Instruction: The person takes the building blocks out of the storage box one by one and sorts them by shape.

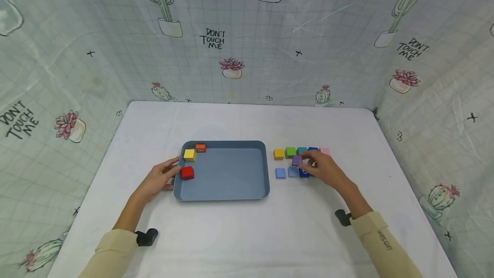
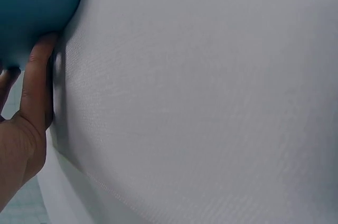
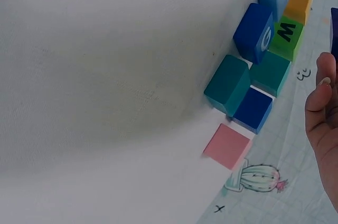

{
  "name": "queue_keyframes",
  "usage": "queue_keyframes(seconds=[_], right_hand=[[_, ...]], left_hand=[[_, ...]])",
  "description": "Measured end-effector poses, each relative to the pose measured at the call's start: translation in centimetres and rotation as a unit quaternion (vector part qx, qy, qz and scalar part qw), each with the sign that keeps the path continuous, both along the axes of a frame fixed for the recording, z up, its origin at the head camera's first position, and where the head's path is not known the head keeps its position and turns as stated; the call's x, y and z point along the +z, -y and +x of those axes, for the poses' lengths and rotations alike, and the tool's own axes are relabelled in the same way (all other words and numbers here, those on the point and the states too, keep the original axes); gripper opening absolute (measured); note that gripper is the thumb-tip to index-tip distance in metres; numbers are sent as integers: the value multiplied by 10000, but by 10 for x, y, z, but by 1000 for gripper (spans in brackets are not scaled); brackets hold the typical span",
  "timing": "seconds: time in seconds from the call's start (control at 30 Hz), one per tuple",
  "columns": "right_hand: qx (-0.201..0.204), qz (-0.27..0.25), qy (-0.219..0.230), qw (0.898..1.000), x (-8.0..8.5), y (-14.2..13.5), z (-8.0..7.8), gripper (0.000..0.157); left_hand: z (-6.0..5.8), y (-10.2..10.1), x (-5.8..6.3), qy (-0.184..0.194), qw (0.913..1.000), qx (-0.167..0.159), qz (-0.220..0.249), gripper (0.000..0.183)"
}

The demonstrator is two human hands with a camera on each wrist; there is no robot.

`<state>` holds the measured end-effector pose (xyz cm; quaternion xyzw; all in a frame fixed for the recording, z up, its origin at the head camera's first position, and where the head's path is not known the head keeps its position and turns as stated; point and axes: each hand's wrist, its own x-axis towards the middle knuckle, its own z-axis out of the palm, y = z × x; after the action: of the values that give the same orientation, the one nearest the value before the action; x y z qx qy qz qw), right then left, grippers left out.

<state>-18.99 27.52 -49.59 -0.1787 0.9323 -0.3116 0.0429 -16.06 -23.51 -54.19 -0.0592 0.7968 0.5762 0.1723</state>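
Note:
A purple block (image 1: 296,160) is pinched between the thumb and fingers of my right hand (image 1: 324,167), above the group of blocks right of the tray. In the right wrist view that hand (image 3: 326,113) shows at the right edge, with only a sliver of the block. My left hand (image 1: 156,179) rests against the left side of the blue-grey tray (image 1: 224,197), its fingers fairly straight. The left wrist view shows a digit touching the tray's outer wall (image 2: 39,7). Inside the tray, near its left side, sit a red block (image 1: 187,173), a yellow block (image 1: 189,155) and an orange block (image 1: 200,148).
Right of the tray lie a yellow-orange block (image 1: 278,154), a green block (image 1: 290,152), a light blue block (image 1: 280,173), a pink block (image 3: 227,146) and several other blue and teal ones. A white cloth (image 1: 231,239) covers the table; printed curtains (image 1: 247,55) surround it.

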Motion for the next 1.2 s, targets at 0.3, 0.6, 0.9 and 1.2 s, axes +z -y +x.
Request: queue_keyframes(seconds=[0.3,0.6,0.9,1.2], right_hand=[[-100,35,114,9999,1,-1,1,39],[-130,122,90,9998,1,-6,1,40],[-128,97,289,9995,1,-11,3,42],[-176,260,310,9990,-3,-17,6,41]], left_hand=[[0,-1,1,41,10000,9,-52,67],[0,-3,9,97,10000,-6,-1,65],[-1,-3,11,122,9999,-12,-67,65],[1,-4,9,79,9999,39,-106,64]])
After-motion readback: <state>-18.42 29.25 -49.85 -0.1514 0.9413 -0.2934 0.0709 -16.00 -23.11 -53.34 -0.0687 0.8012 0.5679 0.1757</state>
